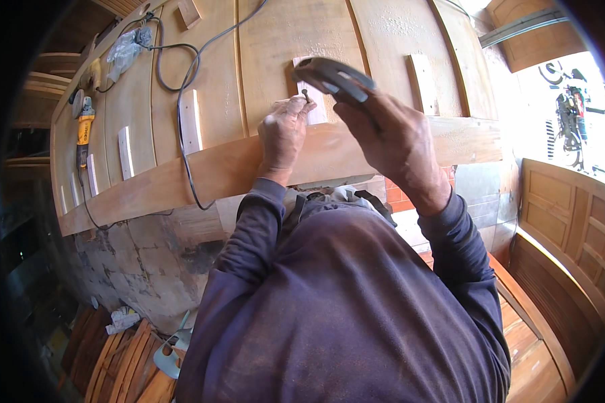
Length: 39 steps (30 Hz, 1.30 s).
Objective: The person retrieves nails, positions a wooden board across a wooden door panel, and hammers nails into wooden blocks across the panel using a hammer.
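Note:
My left hand (286,131) is closed in a pinch around a dark nail or screw (306,96), whose broad head points up. It is at a pale wooden block (319,111) on the large wooden panel (275,40), just behind the long front rail (329,151). In my right hand (403,141), the fingers wrap round a dark curved tool (333,75) with grey metal parts; its exact kind is unclear. The tool hangs above the block, to the right of the nail and apart from it. My right fingertips are partly hidden behind the tool and hand.
More pale blocks stand along the rail, one on the right (423,84) and another on the left (191,121). A black cable (181,127) crosses the panel. A yellow angle grinder (84,131) and a plastic bag (124,50) lie far left. Wood strips (117,363) lie below left.

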Available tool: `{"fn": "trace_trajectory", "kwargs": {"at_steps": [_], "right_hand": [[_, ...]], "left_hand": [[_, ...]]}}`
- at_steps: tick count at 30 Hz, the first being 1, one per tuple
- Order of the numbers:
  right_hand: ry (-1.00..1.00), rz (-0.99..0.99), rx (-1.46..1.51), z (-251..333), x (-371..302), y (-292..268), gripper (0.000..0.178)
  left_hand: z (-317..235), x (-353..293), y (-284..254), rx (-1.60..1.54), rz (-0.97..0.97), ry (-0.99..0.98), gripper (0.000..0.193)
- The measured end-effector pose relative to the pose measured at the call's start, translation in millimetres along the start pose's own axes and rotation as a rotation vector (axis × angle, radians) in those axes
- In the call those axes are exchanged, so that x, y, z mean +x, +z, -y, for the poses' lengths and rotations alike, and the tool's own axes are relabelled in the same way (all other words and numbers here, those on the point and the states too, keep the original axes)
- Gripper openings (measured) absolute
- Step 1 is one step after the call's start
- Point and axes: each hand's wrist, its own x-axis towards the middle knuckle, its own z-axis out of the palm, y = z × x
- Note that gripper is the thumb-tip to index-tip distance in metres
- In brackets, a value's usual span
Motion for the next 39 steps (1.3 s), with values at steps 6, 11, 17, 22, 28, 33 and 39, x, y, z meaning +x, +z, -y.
{"fn": "trace_trajectory", "kwargs": {"at_steps": [6,11,17,22,28,33,39], "right_hand": [[0.016,0.107,-0.078,9.6,2.5,-11.5,0.018],[0.124,0.004,0.024,12.0,-7.5,-4.2,0.017],[0.043,0.024,-0.007,20.5,-2.9,-12.7,0.021],[0.035,-0.041,-0.038,0.5,-16.1,4.2,0.023],[0.152,-0.097,0.047,4.0,-7.5,-21.4,0.021],[0.396,-0.259,0.35,-36.6,-44.6,-5.4,0.028],[0.817,-0.196,0.908,-79.2,-89.3,26.7,0.028]], "left_hand": [[3.7,-2.6,1.8,0.061,-0.036,0.103,0.008],[4.0,-0.8,1.8,0.039,-0.033,0.123,0.01],[3.2,-3.0,-1.1,0.083,-0.014,0.112,0.012],[-0.6,-0.5,-0.3,0.074,-0.006,0.088,0.008],[3.4,-5.0,4.4,-0.011,-0.005,0.061,0.008],[2.7,-1.6,-1.3,0.001,-0.085,0.119,0.005],[3.0,-15.5,-15.7,-0.393,-0.366,-0.237,0.005]]}}
